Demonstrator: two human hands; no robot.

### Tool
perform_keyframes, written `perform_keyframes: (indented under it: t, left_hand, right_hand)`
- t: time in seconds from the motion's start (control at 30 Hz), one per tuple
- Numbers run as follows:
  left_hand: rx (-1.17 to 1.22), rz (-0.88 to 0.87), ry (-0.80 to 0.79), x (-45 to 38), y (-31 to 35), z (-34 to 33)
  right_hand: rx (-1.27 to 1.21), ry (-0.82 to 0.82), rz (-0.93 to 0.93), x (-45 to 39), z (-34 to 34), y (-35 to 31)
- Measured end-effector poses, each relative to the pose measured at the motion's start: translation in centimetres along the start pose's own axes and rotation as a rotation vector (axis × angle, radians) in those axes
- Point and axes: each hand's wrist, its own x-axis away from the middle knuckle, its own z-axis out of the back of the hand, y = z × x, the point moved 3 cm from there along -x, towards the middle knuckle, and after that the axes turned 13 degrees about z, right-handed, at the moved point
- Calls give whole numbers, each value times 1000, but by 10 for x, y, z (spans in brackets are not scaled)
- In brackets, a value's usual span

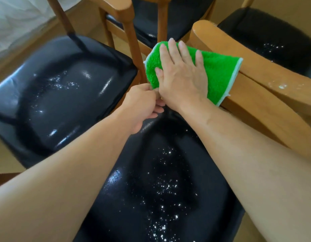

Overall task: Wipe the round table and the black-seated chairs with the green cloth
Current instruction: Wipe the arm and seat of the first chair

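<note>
The green cloth (219, 72) with a pale border hangs folded in the air above the far end of the nearest black seat (151, 189). My right hand (182, 74) lies flat on top of it, fingers spread. My left hand (142, 103) pinches the cloth's near left corner with closed fingers. White specks are scattered over the nearest seat. A second black seat (64, 95) at the left also shows white specks and shiny streaks. The round table is not in view.
A wooden chair backrest (256, 81) runs along the right, with white spots on its top edge. Two more black-seated chairs stand at the back (151, 23) and back right (273, 37). A wooden chair leg (133, 49) rises just left of the cloth. White fabric (15, 20) lies at top left.
</note>
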Motion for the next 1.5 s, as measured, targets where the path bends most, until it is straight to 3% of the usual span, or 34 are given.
perform_keyframes:
  t: [0.23, 0.3, 0.43, 0.53, 0.83, 1.0, 1.2, 1.33, 1.5]
  left_hand:
    - [-86, 102, -126, 10, -65, -7]
    - [-110, 154, -161, 11, -91, -14]
    - [-125, 378, -146, 12, -153, -23]
    - [-100, 461, -101, 9, -181, -19]
    - [-444, 121, 213, -1, -178, 25]
    - [-537, -50, 237, 4, -172, 19]
    - [-692, -243, 367, -2, -175, 31]
    - [-1027, -210, 267, -4, -195, 49]
    - [-1171, -133, 111, -11, -204, 53]
  right_hand:
    - [57, 134, 51, 63, -31, -24]
    - [-1, -13, 51, 84, -60, -27]
    - [-246, -500, -60, 129, -133, -30]
    - [-193, -498, -100, 139, -160, -39]
    - [-207, -530, -100, 158, -156, -64]
    - [-235, -534, 44, 207, -140, -114]
    - [-200, -507, 126, 185, -148, -82]
    - [-175, -432, 144, 151, -160, -34]
    - [-150, -380, -121, 143, -163, -22]
